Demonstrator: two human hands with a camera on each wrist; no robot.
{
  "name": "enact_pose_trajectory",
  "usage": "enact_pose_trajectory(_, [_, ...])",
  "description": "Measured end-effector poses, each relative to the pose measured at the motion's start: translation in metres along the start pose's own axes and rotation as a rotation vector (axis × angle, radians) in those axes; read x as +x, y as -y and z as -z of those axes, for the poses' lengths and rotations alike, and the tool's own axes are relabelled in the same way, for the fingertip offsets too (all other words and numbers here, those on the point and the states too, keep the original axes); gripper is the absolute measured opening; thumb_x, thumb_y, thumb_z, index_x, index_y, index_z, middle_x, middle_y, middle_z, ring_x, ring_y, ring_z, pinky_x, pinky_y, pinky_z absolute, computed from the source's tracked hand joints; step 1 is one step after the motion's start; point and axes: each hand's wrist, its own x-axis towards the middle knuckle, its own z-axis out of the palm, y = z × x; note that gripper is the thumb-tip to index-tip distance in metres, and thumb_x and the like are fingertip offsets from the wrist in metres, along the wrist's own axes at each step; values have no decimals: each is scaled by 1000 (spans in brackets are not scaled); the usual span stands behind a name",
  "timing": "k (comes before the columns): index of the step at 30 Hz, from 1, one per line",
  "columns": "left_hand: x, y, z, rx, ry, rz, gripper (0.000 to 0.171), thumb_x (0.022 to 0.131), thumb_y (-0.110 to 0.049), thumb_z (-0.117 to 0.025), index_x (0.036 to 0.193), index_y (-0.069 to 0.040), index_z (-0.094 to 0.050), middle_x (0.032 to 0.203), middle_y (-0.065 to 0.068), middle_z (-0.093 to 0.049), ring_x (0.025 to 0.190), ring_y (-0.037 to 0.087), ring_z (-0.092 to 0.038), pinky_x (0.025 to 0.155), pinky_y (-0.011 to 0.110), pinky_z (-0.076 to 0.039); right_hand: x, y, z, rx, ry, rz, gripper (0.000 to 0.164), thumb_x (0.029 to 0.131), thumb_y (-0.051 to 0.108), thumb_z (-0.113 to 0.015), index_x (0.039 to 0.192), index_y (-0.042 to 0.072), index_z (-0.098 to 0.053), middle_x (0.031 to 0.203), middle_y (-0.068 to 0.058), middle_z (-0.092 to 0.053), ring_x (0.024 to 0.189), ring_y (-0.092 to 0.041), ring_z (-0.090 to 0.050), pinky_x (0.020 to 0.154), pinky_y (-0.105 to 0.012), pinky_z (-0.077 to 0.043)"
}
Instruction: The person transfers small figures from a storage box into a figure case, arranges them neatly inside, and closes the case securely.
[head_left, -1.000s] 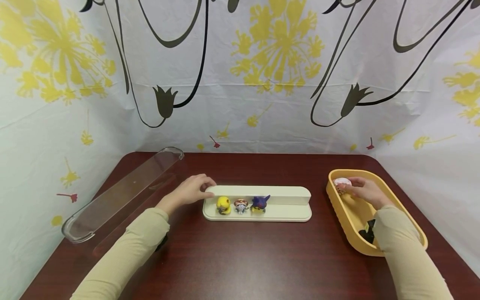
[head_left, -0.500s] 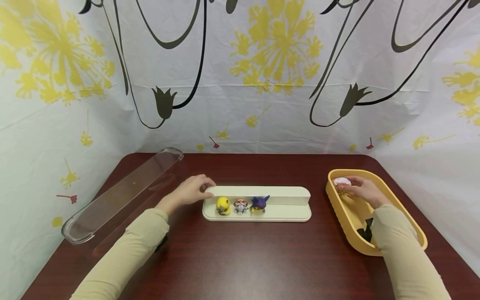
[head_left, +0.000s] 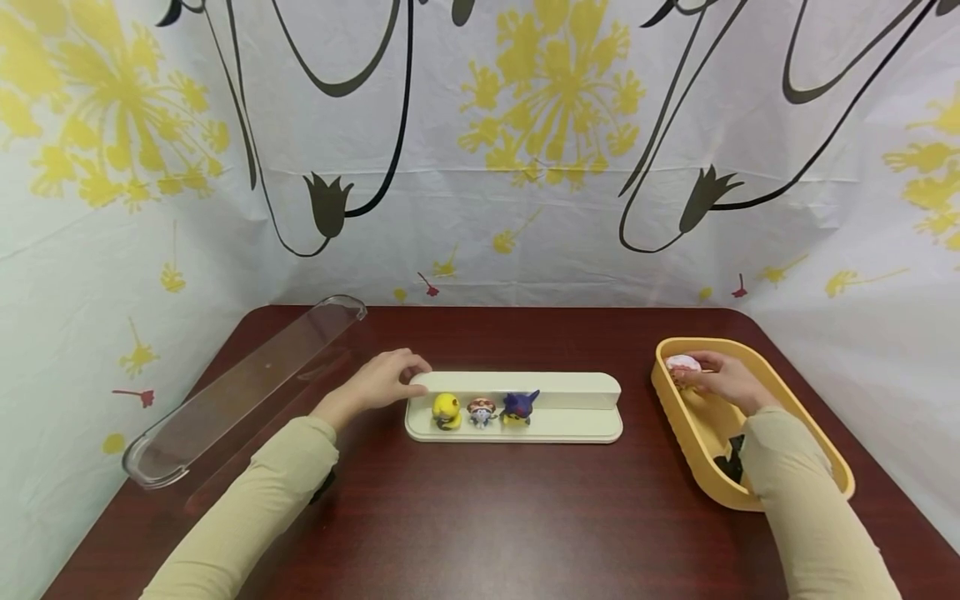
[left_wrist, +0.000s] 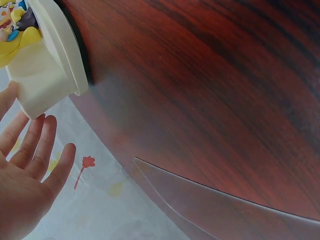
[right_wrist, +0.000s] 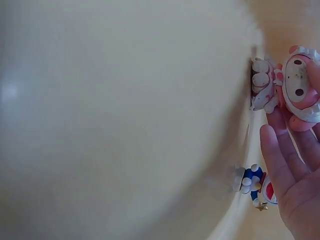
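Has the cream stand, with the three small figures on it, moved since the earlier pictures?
No. In the head view, the cream stand keeps the same place against the back edge of the table.

Dk red-brn table (head_left: 480, 517), wht floral sheet (head_left: 450, 200) behind + both sides

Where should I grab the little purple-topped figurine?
Probably pinch the purple-topped figurine by its top, from the front right: a ledge rises behind it, another figurine stands close on its left, and the cream stand is bare to its right.
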Motion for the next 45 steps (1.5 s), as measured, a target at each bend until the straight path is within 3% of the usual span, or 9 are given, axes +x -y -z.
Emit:
enact_pose_trajectory(15, [-1, 1, -1, -7, -12, -20, 30, 78, -28, -68, 102, -11, -63, 84, -4, -52, 78, 12, -51, 69, 29, -41, -5, 1, 3, -106, -39, 25, 55, 86, 21, -58, 123, -14, -37, 103, -25, -52, 78, -7, -52, 66, -31, -47])
enact_pose_trajectory(22, [0, 1, 0, -7, -4, -8, 31, 78, -29, -68, 103, -11, -62, 85, -3, -53, 79, 12, -51, 69, 29, -41, -9, 10, 11, -121, -56, 50, 51, 85, 21, -59, 120, -12, -41, 96, -17, -56, 72, -12, -55, 61, -32, -47])
enact_pose_trajectory(26, [0, 0, 0, -1, -2, -7, 31, 78, -29, -68, 103, -11, -62, 86, -3, -53, 79, 13, -51, 69, 30, -42, -11, 18, 17, -122, -52, 56, 52, 85, 21, -59, 122, -11, -40, 96, -19, -56, 67, -15, -56, 58, -33, -47])
enact_pose_trajectory(35, [0, -1, 1, 0, 1, -5, 31, 78, -28, -68, 103, -10, -62, 86, -3, -53, 80, 13, -52, 69, 30, -42, -15, 39, 26, -215, -59, 72, 51, 84, 28, -60, 119, -6, -46, 99, -17, -57, 78, -4, -53, 63, -27, -44])
enact_pose_trajectory(45, [-1, -1, 2, -4, 2, -10, 32, 78, -28, -68, 103, -9, -62, 87, -2, -54, 81, 13, -52, 70, 31, -42, -18, 63, 32, -219, -77, 137, 46, 84, 26, -61, 115, -5, -48, 97, -12, -61, 80, 4, -53, 66, -16, -41])
